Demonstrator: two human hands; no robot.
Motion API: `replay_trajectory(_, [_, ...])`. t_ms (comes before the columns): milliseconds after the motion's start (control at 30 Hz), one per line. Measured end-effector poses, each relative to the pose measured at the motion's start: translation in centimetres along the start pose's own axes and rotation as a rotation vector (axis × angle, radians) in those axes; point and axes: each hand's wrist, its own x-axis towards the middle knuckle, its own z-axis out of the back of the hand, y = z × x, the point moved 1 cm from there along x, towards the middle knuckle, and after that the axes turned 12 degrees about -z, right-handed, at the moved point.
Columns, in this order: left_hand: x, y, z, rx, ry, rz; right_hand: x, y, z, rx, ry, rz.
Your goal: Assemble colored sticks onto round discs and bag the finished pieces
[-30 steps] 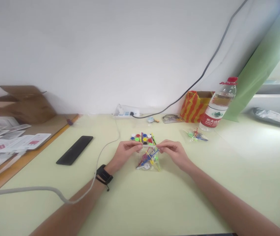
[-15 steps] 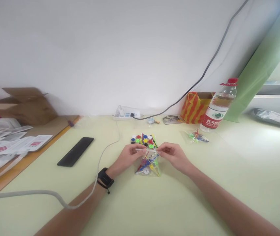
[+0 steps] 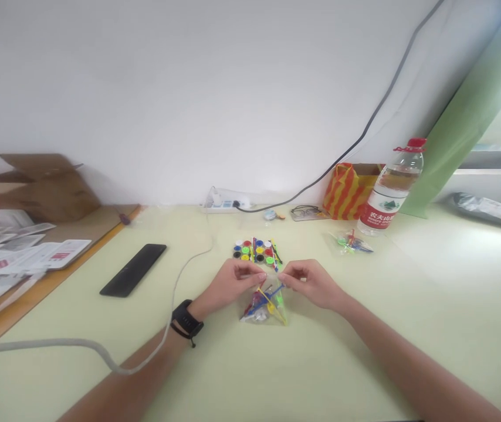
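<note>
Between my hands is a clear plastic bag [image 3: 263,315] with coloured plastic sticks and round pieces inside. My left hand [image 3: 237,280] pinches the bag's top edge at its left, thumb against fingers. At the right end of the same edge, my right hand [image 3: 310,282] pinches it too. A yellow stick and a blue stick cross inside the bag. Just behind my hands, several coloured discs [image 3: 244,250] lie in rows on the table, with thin coloured sticks [image 3: 254,249] between and beside them.
A black phone-like slab [image 3: 134,269] lies left. A grey cable [image 3: 101,350] crosses over my left arm. Farther back are a power strip [image 3: 228,203], a striped bag [image 3: 347,190], a large water bottle [image 3: 391,190] and another small bag of coloured pieces [image 3: 351,242]. Papers [image 3: 26,258] and a cardboard box [image 3: 57,184] stand left.
Both hands and the bag have moved slightly down, toward me. The bag's top edge is tilted differently, and both hands still pinch it.
</note>
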Motion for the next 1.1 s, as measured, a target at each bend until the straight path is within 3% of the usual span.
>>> replay_trajectory(200, [-0.1,0.0,-0.2,0.023,0.063,-0.008,-0.3,0.3,0.8,-0.186,0.021,0.068])
replay_trajectory(500, [-0.5,-0.5,-1.4,-0.004,0.129,0.036,-0.6,0.5,-0.5,-0.106,0.171,0.034])
replay_trajectory(667, [-0.3,-0.3,-0.8,0.046,0.175,0.056,-0.7,0.7,0.5,-0.147,0.230,0.021])
replay_trajectory(1000, [-0.2,-0.4,-0.4,0.057,0.186,0.115,-0.7,1.0,2.4,-0.143,0.233,-0.093])
replay_trajectory(1100, [-0.3,-0.3,-0.2,0.099,0.152,0.108,-0.7,1.2,2.9,-0.135,0.197,-0.068])
